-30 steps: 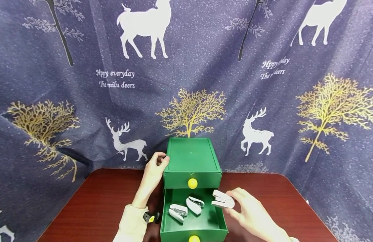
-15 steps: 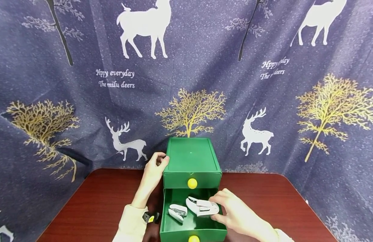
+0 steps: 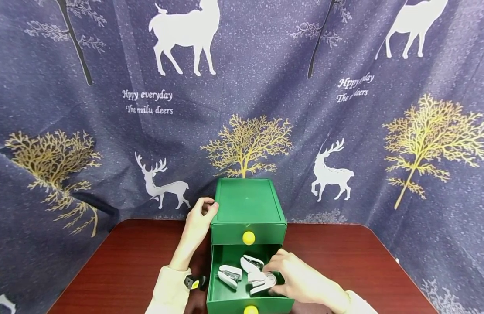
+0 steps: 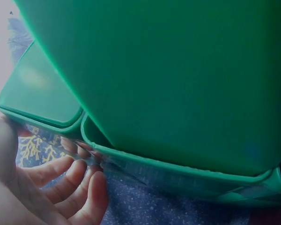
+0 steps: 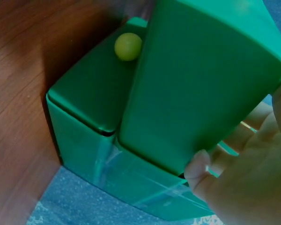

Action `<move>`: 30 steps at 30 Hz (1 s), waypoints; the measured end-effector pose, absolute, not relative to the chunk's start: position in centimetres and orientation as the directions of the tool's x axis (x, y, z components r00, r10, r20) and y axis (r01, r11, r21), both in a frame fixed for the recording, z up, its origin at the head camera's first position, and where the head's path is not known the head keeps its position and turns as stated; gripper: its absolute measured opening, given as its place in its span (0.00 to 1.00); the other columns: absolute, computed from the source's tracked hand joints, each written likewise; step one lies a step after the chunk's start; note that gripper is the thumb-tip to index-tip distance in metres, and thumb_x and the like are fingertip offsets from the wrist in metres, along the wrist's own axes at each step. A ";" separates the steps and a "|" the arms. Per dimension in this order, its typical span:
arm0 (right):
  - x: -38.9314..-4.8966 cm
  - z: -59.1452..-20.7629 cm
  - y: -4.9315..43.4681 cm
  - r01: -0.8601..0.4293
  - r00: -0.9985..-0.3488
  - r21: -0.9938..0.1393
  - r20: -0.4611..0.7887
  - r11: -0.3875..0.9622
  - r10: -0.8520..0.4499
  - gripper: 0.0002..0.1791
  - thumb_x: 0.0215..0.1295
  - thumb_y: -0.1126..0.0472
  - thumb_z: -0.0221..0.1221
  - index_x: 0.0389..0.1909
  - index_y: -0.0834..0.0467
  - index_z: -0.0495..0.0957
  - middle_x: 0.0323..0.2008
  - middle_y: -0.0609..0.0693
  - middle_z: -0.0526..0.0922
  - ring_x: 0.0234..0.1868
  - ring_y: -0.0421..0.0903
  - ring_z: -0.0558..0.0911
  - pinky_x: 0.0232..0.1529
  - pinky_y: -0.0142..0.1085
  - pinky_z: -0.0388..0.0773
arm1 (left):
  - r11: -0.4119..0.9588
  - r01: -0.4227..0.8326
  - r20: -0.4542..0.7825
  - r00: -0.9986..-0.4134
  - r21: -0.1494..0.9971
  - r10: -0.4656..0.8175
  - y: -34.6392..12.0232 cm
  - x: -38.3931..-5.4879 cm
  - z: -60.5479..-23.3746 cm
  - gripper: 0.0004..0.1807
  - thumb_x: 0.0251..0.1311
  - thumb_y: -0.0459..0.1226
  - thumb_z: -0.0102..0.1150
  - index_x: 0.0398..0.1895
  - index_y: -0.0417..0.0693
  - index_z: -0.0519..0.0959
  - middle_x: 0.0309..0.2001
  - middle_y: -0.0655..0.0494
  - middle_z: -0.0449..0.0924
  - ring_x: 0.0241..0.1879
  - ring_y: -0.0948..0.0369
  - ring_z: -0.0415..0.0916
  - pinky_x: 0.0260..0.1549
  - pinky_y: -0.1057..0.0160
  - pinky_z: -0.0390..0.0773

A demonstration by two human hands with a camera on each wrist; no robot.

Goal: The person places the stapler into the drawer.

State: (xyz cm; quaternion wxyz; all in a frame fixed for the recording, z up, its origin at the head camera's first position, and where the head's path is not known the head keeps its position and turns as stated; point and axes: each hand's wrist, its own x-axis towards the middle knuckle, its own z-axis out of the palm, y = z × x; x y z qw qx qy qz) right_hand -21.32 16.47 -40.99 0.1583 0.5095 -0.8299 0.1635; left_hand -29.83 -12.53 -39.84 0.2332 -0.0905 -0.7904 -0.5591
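My right hand [image 3: 294,277] reaches into the pulled-out lower drawer [image 3: 247,301] and grips a white mini stapler [image 3: 263,283] by its rounded end. Two more white staplers lie in the drawer: one stapler [image 3: 229,277] at the left, another stapler [image 3: 251,262] farther back, partly covered by the held one. In the right wrist view, the drawer wall hides the held stapler, and the hand [image 5: 243,168] reaches over the drawer's edge. My left hand [image 3: 199,220] rests against the left side of the green drawer cabinet [image 3: 246,200]; its fingers show beside the cabinet in the left wrist view.
The upper drawer [image 3: 226,234] is closed and has a yellow knob [image 3: 248,237]. Another yellow knob [image 3: 250,309] sits on the lower drawer's front. A reddish-brown table [image 3: 144,257] carries the cabinet. Behind hangs a dark blue cloth [image 3: 242,87] printed with deer and trees.
My right hand has carried the stapler left and down, from above the drawer's right edge into the drawer, beside the other staplers. My left hand has stayed at the cabinet's side.
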 end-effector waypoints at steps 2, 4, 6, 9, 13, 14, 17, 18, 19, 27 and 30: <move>-21.3 -40.9 16.5 -0.889 -0.451 -0.113 0.388 0.444 -0.804 0.17 0.44 0.59 0.75 0.38 0.51 0.84 0.35 0.33 0.79 0.40 0.35 0.72 0.43 0.27 0.70 | 0.356 0.403 0.469 -0.875 0.843 -0.119 -12.5 -29.8 -39.8 0.13 0.66 0.44 0.59 0.47 0.47 0.78 0.34 0.56 0.74 0.35 0.58 0.72 0.37 0.61 0.70; -21.3 -40.8 16.5 -0.880 -0.469 -0.114 0.346 0.460 -0.812 0.17 0.45 0.58 0.75 0.38 0.49 0.85 0.35 0.32 0.79 0.40 0.34 0.72 0.42 0.28 0.70 | 0.356 0.399 0.464 -0.878 0.845 -0.120 -12.5 -29.8 -39.8 0.12 0.67 0.44 0.59 0.47 0.48 0.78 0.34 0.56 0.74 0.34 0.59 0.72 0.37 0.62 0.70; -21.4 -40.7 16.5 -0.877 -0.477 -0.103 0.312 0.470 -0.822 0.17 0.45 0.57 0.76 0.39 0.47 0.85 0.35 0.30 0.79 0.40 0.34 0.71 0.40 0.27 0.69 | 0.354 0.400 0.464 -0.878 0.845 -0.118 -12.5 -29.8 -39.9 0.12 0.67 0.44 0.59 0.47 0.48 0.78 0.34 0.56 0.74 0.34 0.59 0.72 0.36 0.62 0.70; -21.4 -40.6 16.4 -0.876 -0.478 -0.079 0.280 0.476 -0.833 0.18 0.43 0.56 0.76 0.38 0.46 0.85 0.35 0.29 0.80 0.39 0.33 0.70 0.38 0.27 0.67 | 0.354 0.404 0.469 -0.876 0.843 -0.117 -12.5 -29.9 -39.9 0.12 0.67 0.44 0.59 0.47 0.47 0.78 0.34 0.56 0.74 0.33 0.59 0.71 0.35 0.63 0.69; -21.3 -40.3 16.1 -0.860 -0.508 -0.086 0.236 0.502 -0.829 0.18 0.42 0.57 0.77 0.38 0.46 0.85 0.35 0.28 0.80 0.38 0.33 0.70 0.37 0.27 0.67 | 0.351 0.410 0.473 -0.873 0.842 -0.116 -12.6 -29.9 -39.9 0.12 0.67 0.43 0.60 0.46 0.46 0.78 0.33 0.56 0.74 0.32 0.59 0.71 0.34 0.64 0.69; -21.3 -40.2 16.1 -0.854 -0.519 -0.091 0.222 0.513 -0.825 0.18 0.42 0.58 0.77 0.37 0.45 0.85 0.35 0.28 0.80 0.37 0.33 0.70 0.37 0.27 0.67 | 0.349 0.409 0.472 -0.874 0.843 -0.117 -12.6 -30.0 -39.9 0.12 0.66 0.43 0.60 0.46 0.46 0.78 0.33 0.56 0.74 0.32 0.59 0.71 0.34 0.64 0.69; -21.2 -40.0 15.9 -0.829 -0.560 -0.108 0.174 0.549 -0.810 0.16 0.41 0.61 0.76 0.31 0.42 0.83 0.31 0.26 0.77 0.35 0.33 0.69 0.35 0.28 0.65 | 0.355 0.408 0.473 -0.874 0.841 -0.115 -12.6 -30.0 -39.8 0.12 0.67 0.43 0.60 0.47 0.46 0.78 0.33 0.56 0.74 0.33 0.59 0.71 0.35 0.63 0.69; -21.1 -39.9 15.9 -0.820 -0.573 -0.109 0.157 0.562 -0.805 0.17 0.40 0.62 0.76 0.28 0.41 0.81 0.29 0.26 0.75 0.34 0.33 0.69 0.34 0.28 0.65 | 0.355 0.406 0.470 -0.875 0.842 -0.116 -12.6 -30.1 -39.8 0.12 0.67 0.44 0.60 0.47 0.47 0.78 0.33 0.56 0.74 0.33 0.59 0.71 0.35 0.63 0.69; -21.1 -39.9 15.9 -0.812 -0.583 -0.103 0.144 0.574 -0.800 0.17 0.39 0.63 0.75 0.25 0.41 0.79 0.27 0.26 0.74 0.33 0.33 0.68 0.34 0.29 0.64 | 0.355 0.405 0.469 -0.876 0.842 -0.115 -12.6 -30.1 -39.8 0.12 0.67 0.44 0.59 0.47 0.47 0.78 0.34 0.56 0.74 0.33 0.59 0.71 0.36 0.62 0.69; -21.0 -40.0 15.7 -0.780 -0.626 -0.073 0.102 0.622 -0.773 0.18 0.40 0.64 0.74 0.24 0.40 0.76 0.26 0.26 0.72 0.33 0.33 0.68 0.34 0.31 0.63 | 0.362 0.391 0.454 -0.884 0.846 -0.108 -12.7 -29.9 -39.8 0.13 0.67 0.45 0.58 0.48 0.48 0.77 0.35 0.55 0.74 0.36 0.58 0.72 0.38 0.60 0.70; -21.2 -40.0 15.8 -0.782 -0.623 -0.112 0.097 0.613 -0.776 0.15 0.45 0.60 0.75 0.28 0.41 0.79 0.29 0.27 0.74 0.35 0.33 0.69 0.35 0.31 0.64 | 0.364 0.393 0.458 -0.882 0.844 -0.108 -12.6 -29.9 -39.8 0.13 0.67 0.45 0.58 0.48 0.48 0.77 0.35 0.55 0.74 0.36 0.58 0.71 0.38 0.60 0.70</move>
